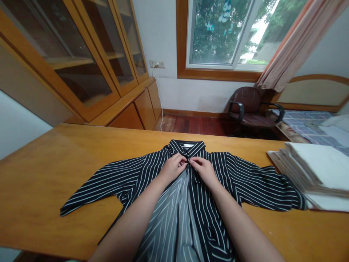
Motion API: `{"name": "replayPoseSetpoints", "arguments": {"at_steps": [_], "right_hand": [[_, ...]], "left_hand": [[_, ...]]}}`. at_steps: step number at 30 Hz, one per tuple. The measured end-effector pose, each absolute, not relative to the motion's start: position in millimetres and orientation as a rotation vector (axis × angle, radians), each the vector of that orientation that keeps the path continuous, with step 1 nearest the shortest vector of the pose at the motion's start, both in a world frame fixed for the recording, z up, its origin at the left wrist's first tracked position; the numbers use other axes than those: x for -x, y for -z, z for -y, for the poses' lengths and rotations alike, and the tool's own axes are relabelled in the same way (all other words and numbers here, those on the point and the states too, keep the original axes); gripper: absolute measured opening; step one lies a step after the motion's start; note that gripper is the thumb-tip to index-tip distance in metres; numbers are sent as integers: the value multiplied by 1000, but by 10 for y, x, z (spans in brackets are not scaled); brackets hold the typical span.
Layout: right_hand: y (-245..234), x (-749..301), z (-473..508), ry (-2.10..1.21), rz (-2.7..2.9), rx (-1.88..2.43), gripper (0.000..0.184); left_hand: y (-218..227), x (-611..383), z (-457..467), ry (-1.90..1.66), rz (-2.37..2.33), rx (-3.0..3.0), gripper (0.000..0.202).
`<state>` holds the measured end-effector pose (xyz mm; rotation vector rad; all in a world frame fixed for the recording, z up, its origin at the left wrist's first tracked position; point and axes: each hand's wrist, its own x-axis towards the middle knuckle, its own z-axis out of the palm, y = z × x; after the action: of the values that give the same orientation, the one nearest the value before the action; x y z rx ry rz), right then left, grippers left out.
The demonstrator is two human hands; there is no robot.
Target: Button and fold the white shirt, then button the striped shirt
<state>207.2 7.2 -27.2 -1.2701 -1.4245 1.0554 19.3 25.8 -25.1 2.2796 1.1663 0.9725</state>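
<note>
A black shirt with white stripes [245,180] lies spread face up on the wooden table [54,171], sleeves out to both sides, collar at the far end. Its front is partly open lower down, showing the grey inside. My left hand [172,168] and my right hand [203,169] meet just below the collar. Both pinch the shirt's front edges together near the top button, fingers closed on the cloth.
A stack of folded white cloths [313,173] sits at the table's right edge. Beyond the table stand a dark armchair [249,107], a wooden glass-door cabinet [89,62] at left, a window with a pink curtain [294,43] and a bed [313,123].
</note>
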Motion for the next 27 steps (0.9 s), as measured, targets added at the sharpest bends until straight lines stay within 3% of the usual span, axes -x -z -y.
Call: {"name": "replayPoseSetpoints", "arguments": {"at_steps": [6, 27], "right_hand": [[286, -2094, -90, -951, 1500, 1254, 23], [288, -2103, -110, -1230, 1343, 1246, 28]], "left_hand": [[222, -209, -242, -980, -1134, -2273, 5], [200, -200, -237, -1014, -1127, -2292, 5]]}}
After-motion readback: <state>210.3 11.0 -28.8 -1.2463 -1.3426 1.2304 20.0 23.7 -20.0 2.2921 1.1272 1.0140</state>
